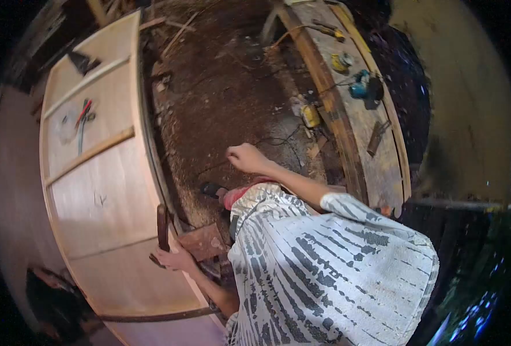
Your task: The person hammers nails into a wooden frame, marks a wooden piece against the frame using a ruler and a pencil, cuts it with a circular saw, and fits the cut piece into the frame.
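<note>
My left hand [176,259] is closed around a dark brown wooden hand plane [162,226] at the near edge of a pale framed panel [108,202]. The plane stands out past my fingers along that edge, and my palm hides part of it. My right hand [247,158] hangs over the floor with its fingers curled in, and nothing shows in it. A reddish-brown board [202,241] juts out beside the panel, close to my left wrist.
On the panel lie red-handled pliers [85,109], a clear plastic bag [66,128] and a dark pointed object [82,62]. A workbench [356,115] carries a teal power tool [364,86], a yellow tape roll [341,61] and another plane [376,138]. A yellow can [310,115] and cords lie on the dirt floor.
</note>
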Action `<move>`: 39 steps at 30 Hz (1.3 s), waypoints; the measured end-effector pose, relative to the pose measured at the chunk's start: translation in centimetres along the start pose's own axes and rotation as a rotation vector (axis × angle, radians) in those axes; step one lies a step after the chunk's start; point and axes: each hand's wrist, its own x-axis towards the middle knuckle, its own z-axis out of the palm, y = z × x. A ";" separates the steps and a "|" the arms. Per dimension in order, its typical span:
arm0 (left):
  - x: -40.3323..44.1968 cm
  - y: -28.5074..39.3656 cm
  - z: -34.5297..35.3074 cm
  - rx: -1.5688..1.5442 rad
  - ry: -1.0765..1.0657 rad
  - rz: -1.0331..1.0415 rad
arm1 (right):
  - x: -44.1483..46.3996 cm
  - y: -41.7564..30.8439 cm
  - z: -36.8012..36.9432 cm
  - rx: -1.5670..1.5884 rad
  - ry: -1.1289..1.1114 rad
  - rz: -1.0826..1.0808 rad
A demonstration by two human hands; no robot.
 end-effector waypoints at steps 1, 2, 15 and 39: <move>0.5 -1.3 1.5 -0.014 -0.012 0.029 | -1.8 3.2 0.0 -0.021 0.084 0.086; 1.1 -2.7 2.9 -0.101 -0.036 0.009 | -3.7 6.7 0.1 -0.040 0.153 0.188; 2.2 -2.1 1.6 -0.090 0.148 -0.133 | -15.2 31.0 4.9 0.169 0.214 1.037; 20.8 33.7 26.2 -0.747 0.119 -0.324 | 25.3 42.1 -15.2 0.608 0.178 0.897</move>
